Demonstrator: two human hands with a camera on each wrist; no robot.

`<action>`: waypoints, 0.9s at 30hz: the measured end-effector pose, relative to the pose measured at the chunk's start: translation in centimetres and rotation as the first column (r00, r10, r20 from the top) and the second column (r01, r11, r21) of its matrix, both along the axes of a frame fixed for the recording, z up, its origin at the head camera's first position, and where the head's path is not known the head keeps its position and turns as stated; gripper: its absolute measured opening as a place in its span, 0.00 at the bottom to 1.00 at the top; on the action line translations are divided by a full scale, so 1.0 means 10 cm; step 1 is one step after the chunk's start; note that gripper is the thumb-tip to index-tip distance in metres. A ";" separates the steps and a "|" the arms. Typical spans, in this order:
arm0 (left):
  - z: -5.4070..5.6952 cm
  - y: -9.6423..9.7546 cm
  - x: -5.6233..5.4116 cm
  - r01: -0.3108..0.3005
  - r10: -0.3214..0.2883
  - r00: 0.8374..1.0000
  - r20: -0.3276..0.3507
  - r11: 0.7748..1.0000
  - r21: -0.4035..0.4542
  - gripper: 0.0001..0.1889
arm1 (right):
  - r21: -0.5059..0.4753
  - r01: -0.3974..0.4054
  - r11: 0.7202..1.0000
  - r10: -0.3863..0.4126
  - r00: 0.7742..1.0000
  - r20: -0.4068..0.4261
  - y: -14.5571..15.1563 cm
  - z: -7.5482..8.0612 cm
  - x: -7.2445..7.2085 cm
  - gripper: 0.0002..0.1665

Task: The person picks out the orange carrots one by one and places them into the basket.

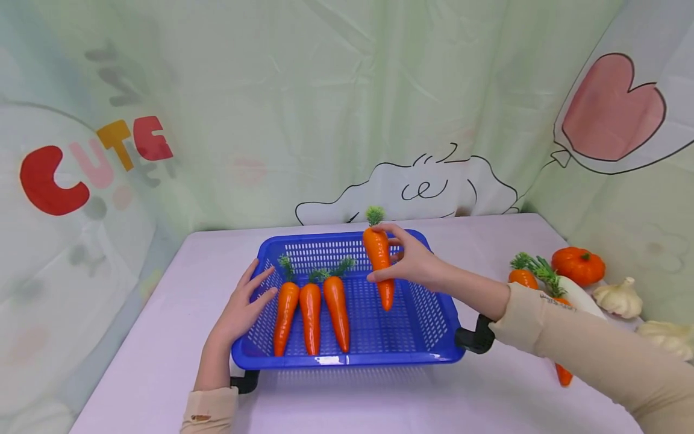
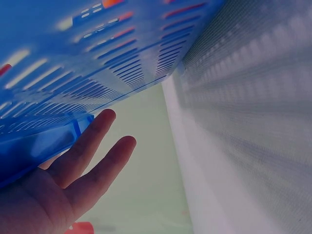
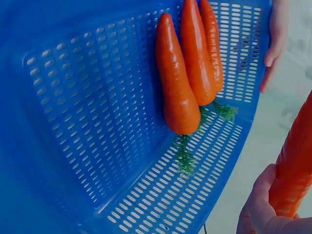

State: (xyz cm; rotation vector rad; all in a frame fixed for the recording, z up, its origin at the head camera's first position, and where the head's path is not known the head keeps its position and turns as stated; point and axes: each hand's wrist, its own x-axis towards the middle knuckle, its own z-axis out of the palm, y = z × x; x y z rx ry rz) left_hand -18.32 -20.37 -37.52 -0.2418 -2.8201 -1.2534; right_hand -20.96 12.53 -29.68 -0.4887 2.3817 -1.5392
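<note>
Head view: right hand [image 1: 409, 260] pinches a glossy orange carrot [image 1: 376, 248] between thumb and fingers, center of frame, over the right half of the blue plastic basket [image 1: 347, 360]. Probably light and stiff (looks like a fake one), a bit slick and hard to break; best hold is the thick upper body, not the wispy green tuft [image 1: 375, 215], which likely bends. Left hand [image 1: 245, 307], left of center, has fingers spread by the basket's left rim, gripping nothing; can't tell whether it touches. Right sleeve [image 1: 585, 343] covers parts of the white radish [image 1: 579, 295] and carrots at lower right. Right wrist view cuts the held carrot off at the right edge; left wrist view shows mostly basket wall, with orange bits unclear through slots.
</note>
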 end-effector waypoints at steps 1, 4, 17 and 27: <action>0.00 0.00 0.00 0.001 -0.001 1.000 0.000 1.000 -0.001 0.29 | 0.001 -0.005 1.000 0.005 1.000 0.002 -0.01 -0.01 -0.01 0.48; 0.00 0.01 -0.01 0.003 -0.003 1.000 0.000 1.000 -0.001 0.29 | 0.010 -0.020 1.000 0.020 1.000 0.008 -0.05 -0.04 -0.04 0.48; -0.02 0.02 -0.03 -0.006 0.006 1.000 0.007 1.000 -0.004 0.28 | 0.079 -0.028 0.997 0.025 0.999 0.043 -0.25 -0.19 -0.18 0.46; -0.01 0.00 -0.01 -0.011 0.011 1.000 0.016 1.000 -0.008 0.28 | 0.108 -0.021 0.994 0.008 0.993 0.122 -0.36 -0.32 -0.25 0.46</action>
